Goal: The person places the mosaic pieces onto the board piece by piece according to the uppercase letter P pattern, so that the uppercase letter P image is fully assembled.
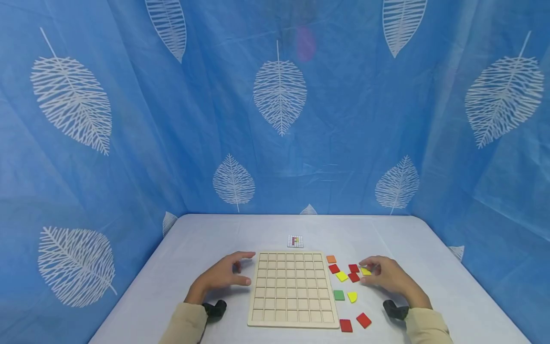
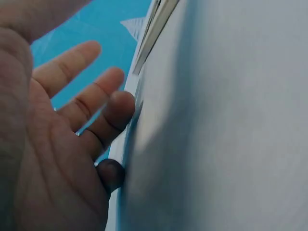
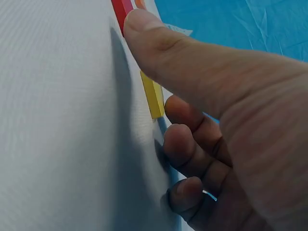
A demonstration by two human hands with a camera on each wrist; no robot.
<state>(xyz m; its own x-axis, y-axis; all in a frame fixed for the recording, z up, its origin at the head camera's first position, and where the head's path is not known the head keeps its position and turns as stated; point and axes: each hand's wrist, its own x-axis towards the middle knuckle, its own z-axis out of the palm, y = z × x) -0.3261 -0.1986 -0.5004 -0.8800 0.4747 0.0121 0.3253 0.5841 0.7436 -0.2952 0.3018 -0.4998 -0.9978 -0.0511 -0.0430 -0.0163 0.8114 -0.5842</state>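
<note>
My left hand (image 1: 220, 274) hovers beside the left edge of a wooden grid board (image 1: 292, 289), fingers and thumb spread apart with nothing in between. In the left wrist view, that hand's little-finger side (image 2: 110, 175) is low over the white table. To the right of the board, my right hand (image 1: 388, 274) reaches over a yellow tile (image 1: 365, 271), its fingers loosely bent and the thumb apart from them. The right wrist view shows this yellow tile (image 3: 153, 96) lying on the table beyond the thumb. Two red tiles (image 1: 353, 268) lie just left of the fingertips.
A small pattern card (image 1: 295, 241) lies behind the board. Along its right side are an orange tile (image 1: 331, 259), a green tile (image 1: 339, 295), a rounded yellow tile (image 1: 352, 297) and more red tiles (image 1: 345, 325). Blue leaf-print cloth (image 1: 279, 181) surrounds the white table.
</note>
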